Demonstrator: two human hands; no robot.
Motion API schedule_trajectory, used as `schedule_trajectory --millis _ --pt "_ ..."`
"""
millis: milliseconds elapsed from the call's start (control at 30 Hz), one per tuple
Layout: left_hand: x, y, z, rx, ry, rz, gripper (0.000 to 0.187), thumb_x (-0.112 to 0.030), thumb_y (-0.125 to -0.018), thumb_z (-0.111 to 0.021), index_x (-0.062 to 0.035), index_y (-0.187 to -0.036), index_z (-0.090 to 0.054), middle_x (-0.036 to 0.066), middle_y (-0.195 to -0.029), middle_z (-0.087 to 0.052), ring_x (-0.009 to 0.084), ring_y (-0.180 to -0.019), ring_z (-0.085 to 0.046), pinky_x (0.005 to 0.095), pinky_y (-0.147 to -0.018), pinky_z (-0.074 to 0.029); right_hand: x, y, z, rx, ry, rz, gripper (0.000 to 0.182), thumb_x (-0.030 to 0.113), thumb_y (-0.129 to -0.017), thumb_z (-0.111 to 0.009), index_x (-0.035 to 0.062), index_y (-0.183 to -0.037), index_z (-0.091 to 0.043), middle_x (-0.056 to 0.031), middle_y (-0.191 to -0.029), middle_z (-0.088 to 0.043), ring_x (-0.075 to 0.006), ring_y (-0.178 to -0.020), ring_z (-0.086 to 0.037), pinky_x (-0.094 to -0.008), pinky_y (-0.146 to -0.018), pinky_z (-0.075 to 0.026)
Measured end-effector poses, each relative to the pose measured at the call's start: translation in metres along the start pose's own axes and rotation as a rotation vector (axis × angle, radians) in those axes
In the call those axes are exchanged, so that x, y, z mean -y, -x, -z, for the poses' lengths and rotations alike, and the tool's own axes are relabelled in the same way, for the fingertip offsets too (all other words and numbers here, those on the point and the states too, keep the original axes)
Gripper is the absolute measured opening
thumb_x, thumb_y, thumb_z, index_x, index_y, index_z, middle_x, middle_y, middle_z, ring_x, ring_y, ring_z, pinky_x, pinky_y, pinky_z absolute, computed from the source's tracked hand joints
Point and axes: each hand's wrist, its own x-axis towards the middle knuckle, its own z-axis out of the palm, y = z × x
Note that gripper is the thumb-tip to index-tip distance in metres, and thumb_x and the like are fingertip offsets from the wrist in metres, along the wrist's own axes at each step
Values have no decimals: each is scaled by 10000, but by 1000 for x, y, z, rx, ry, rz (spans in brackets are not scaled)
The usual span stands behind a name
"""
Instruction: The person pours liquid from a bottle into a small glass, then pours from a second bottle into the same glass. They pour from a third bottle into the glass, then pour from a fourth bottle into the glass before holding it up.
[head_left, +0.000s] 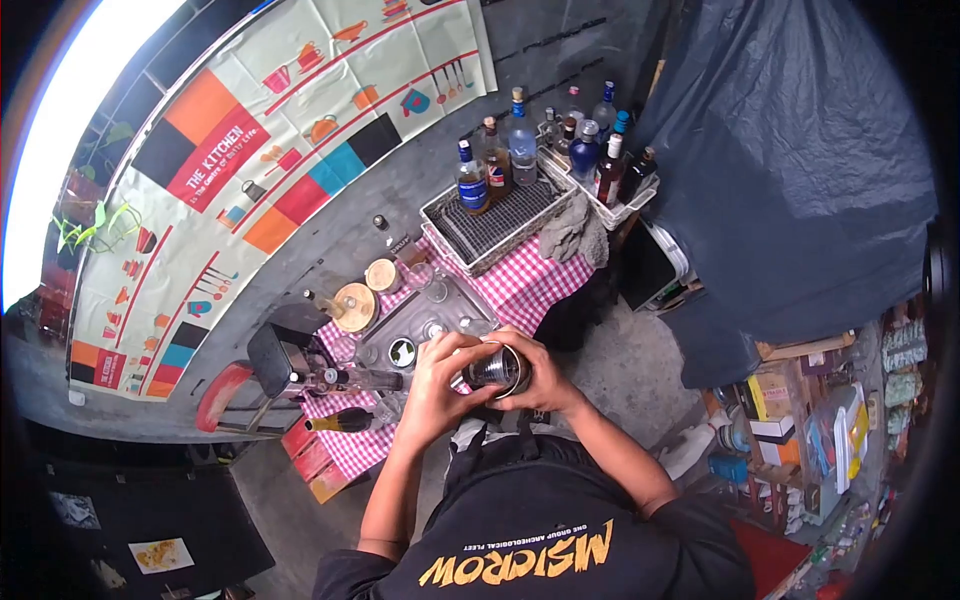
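A round, dark cup with a shiny rim is held between my two hands in front of my body, tilted so its rim faces right. My left hand wraps the cup's left side, with thumb and fingers closed on it. Around the right side curl the fingers of my right hand, close to the rim. Just beyond my left hand, a small round container with dark green contents sits by the grey tray. Clear glasses stand on that tray's far end.
A checkered cloth covers the table. At the back, a wire-lined tray and a white basket hold several bottles. Round wooden boards lie left of the tray. A dark bottle lies near the left edge. Shelves stand at right.
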Motion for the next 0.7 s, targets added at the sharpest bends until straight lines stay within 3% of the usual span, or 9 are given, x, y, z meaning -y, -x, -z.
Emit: schedule_trajectory --millis 133,700 --pt "4 7 8 15 -20 26 607 -192 -711 -977 -101 -1284 -797 66 -1151 -727 286 -1085 -660 449 -1020 -454 -5 -8 -9 15 -16 17 895 211 -669 -1005 17 -1456 -625 -148 -1370 -654 -304 -1330 -651 -434 -1153 -495" --pt "13 36 38 -95 -109 141 614 -176 -675 -992 -84 -1254 -809 72 -1184 -748 294 -1119 -667 452 -1028 -471 -9 -44 -45 168 -108 17 899 171 -650 -1007 11 -1451 -631 -136 -1333 -660 -300 -1318 -650 -425 -1147 -493"
